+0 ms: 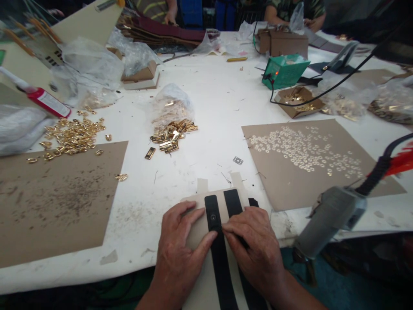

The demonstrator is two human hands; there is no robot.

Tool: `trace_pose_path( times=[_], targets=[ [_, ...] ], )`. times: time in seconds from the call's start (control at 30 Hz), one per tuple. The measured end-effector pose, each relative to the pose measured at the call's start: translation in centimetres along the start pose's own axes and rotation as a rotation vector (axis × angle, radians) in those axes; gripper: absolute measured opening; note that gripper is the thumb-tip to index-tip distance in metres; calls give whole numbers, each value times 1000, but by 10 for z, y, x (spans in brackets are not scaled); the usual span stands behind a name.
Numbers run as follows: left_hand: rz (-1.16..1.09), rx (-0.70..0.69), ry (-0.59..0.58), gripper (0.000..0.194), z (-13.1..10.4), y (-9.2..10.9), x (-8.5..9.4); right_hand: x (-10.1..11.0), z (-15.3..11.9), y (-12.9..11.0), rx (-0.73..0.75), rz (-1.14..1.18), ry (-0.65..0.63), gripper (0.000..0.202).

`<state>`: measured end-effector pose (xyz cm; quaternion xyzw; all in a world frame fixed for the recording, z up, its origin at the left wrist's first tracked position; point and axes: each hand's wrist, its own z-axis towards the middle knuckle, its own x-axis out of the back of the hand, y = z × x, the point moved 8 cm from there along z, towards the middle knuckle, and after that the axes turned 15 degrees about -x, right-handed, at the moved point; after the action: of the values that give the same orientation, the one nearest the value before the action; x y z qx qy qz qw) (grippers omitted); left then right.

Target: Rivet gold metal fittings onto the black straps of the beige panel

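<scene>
A beige board (196,232) lies at the table's front edge with black straps running lengthwise over it. Near its far end, the middle strap (217,258) carries a small round dark fitting (213,217). My left hand (180,245) rests on the board, fingers spread, its thumb tip touching that strap just below the fitting. From the other side, my right hand (254,241) has its fingertips pinched together at the strap's right edge; whatever is between them is too small or hidden to make out. Another black strap (232,202) passes partly beneath the right hand.
A grey power tool (329,219) hangs close on the right. Cardboard sheets (274,189) flank the board, one bearing small rings (303,150). Gold plates (171,137), gold buckle-like pieces (74,135), a red bottle (48,101) and a green box (285,71) lie farther off. Two people sit opposite.
</scene>
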<state>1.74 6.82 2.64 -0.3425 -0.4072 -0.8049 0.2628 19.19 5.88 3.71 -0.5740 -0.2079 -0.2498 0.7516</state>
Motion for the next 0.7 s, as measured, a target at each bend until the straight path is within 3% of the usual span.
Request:
trace_pose_path(
  times=[0.13,0.27,0.4,0.53,0.63,0.7],
  targets=[
    [60,180,46,54,-7,-17,16,0,1,1,-4,-40,10,19],
    [-172,427,64,67,-16,-34,17,-2,1,-1,-11,-66,9,20],
    [-534,557,148,71,-11,-31,3,-4,1,-1,-13,-80,23,21],
    [-603,619,299,73,-7,-24,8,0,-1,-2,9,-43,32,23],
    [-583,650,141,48,-19,-13,6,8,-7,-5,24,32,10,23],
    [-592,560,-6,21,-30,2,2,13,-15,-9,49,81,-35,23]
  ],
)
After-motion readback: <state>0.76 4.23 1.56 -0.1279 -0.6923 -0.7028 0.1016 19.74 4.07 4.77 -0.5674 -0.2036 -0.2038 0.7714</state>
